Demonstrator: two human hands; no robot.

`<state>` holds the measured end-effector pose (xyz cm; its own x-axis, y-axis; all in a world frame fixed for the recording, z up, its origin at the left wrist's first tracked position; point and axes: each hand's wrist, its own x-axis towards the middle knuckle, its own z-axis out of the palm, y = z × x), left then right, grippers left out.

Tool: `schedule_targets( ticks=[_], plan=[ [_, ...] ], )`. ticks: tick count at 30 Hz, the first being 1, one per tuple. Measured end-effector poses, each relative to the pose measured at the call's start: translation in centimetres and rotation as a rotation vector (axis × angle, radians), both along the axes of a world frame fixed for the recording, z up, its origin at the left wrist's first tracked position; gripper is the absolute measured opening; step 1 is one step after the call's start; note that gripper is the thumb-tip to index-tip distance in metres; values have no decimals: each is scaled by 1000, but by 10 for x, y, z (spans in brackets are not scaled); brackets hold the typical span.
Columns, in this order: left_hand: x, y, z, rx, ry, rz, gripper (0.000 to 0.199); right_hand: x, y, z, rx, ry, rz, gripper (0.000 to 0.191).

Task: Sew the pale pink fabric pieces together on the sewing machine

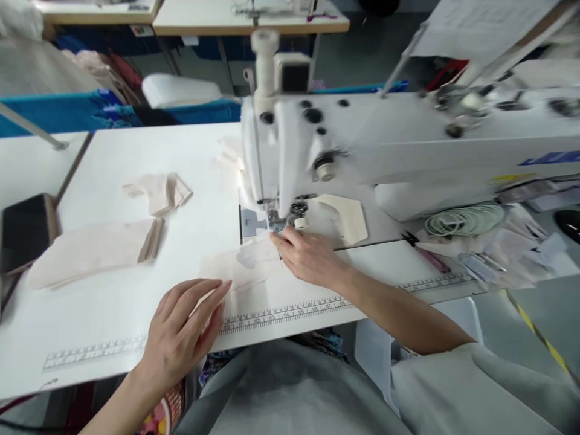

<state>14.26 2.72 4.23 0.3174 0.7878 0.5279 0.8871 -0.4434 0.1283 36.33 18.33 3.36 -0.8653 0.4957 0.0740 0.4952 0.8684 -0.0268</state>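
A sheer pale pink fabric piece [254, 263] lies on the table in front of the sewing machine [276, 139], its far edge by the presser foot [275, 222]. My right hand [310, 257] is at the foot, thumb and index fingertips together on the fabric's right edge. My left hand [183, 329] hovers low or rests at the fabric's near left side. Its fingers are stretched out, with the tips at the fabric; whether they press on it I cannot tell. A cream template-like piece [348, 217] lies on the machine bed, right of the needle.
To the left are a stack of pink fabric pieces [95, 251], a smaller fabric bundle [161, 192] and a phone [27, 232]. Snips [428, 254], a coil of pale green cord [464, 219] and fabric scraps [516, 251] lie right. A printed ruler [290, 313] follows the front edge.
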Motion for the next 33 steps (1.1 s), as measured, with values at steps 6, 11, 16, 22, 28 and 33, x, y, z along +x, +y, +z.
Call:
schedule_targets(
  ticks=[6, 11, 16, 22, 28, 33],
  plan=[
    [30, 9, 19, -58, -87, -132, 43, 29, 16, 16, -91, 106, -16, 24],
    [81, 32, 35, -280, -257, -286, 39, 100, 52, 38, -218, 249, -153, 10],
    [132, 93, 24, -498, -517, -347, 23, 137, 77, 35, -313, 211, -139, 15],
    [171, 155, 14, -815, -762, -5, 18, 136, 83, 27, -310, 213, -107, 4],
    [179, 174, 10, -910, -811, 115, 13, 142, 86, 23, -286, 299, -69, 15],
    [181, 176, 6, -920, -796, 144, 13, 145, 88, 16, -278, 356, -46, 17]
  ],
)
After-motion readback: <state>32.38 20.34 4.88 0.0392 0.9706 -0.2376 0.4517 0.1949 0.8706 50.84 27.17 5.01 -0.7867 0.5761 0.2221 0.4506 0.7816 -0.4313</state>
